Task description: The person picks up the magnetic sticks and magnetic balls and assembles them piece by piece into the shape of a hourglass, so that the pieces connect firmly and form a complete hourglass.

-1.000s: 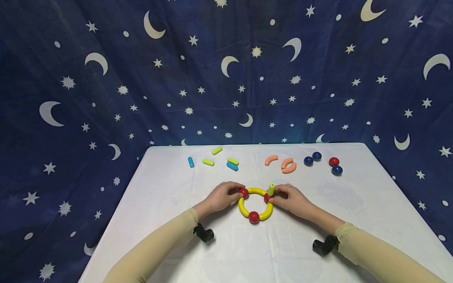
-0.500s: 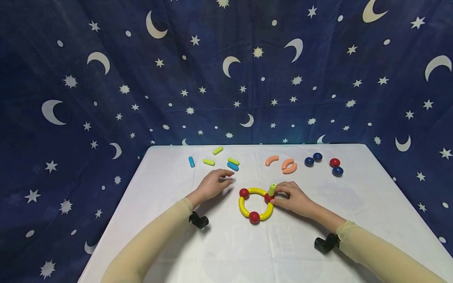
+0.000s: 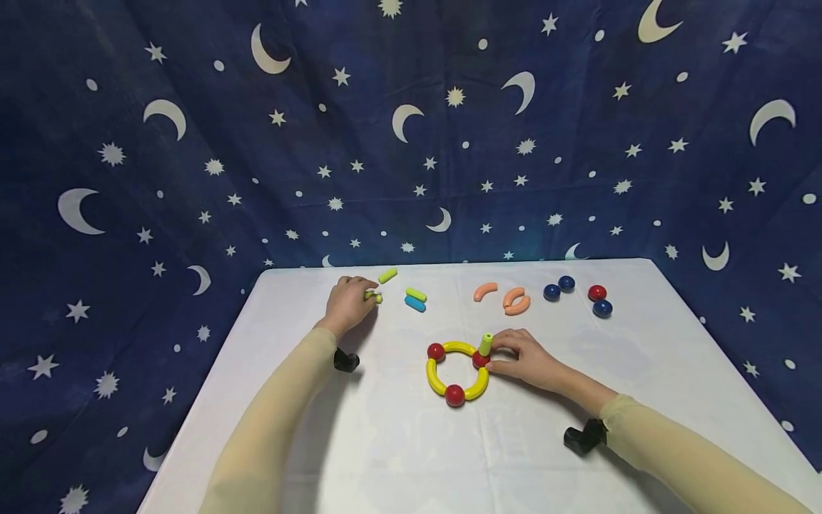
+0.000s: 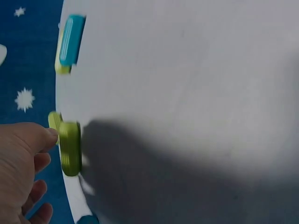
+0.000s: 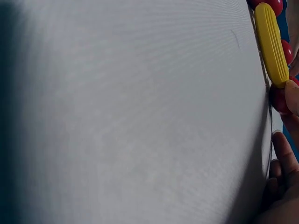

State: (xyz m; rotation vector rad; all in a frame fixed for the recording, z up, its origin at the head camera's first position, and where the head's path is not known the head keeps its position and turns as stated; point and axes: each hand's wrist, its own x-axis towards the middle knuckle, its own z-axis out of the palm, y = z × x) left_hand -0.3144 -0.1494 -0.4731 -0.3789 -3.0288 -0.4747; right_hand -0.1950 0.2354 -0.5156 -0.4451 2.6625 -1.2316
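Note:
A ring of curved yellow rods (image 3: 437,378) and red balls (image 3: 454,396) lies on the white table. A short light-green rod (image 3: 486,345) stands up from the ring's right-hand red ball (image 3: 480,360). My right hand (image 3: 529,360) holds that ball between thumb and fingers; the right wrist view shows the thumb (image 5: 293,95) against it. At the back left, my left hand (image 3: 349,303) has its thumb and index finger at a lying light-green rod (image 4: 70,149), seemingly pinching it. The index finger is mostly hidden behind the thumb in the left wrist view.
Behind the ring lie another green rod (image 3: 388,275) and a green-and-blue pair of rods (image 3: 415,304). Curved orange rods (image 3: 485,291), several blue balls (image 3: 551,293) and a red ball (image 3: 597,293) sit at the back right. A starry blue cloth (image 3: 449,143) hangs behind.
My left hand has let go of the ring's left red ball and moved back and left to the green rod. The right hand stays at its ball.

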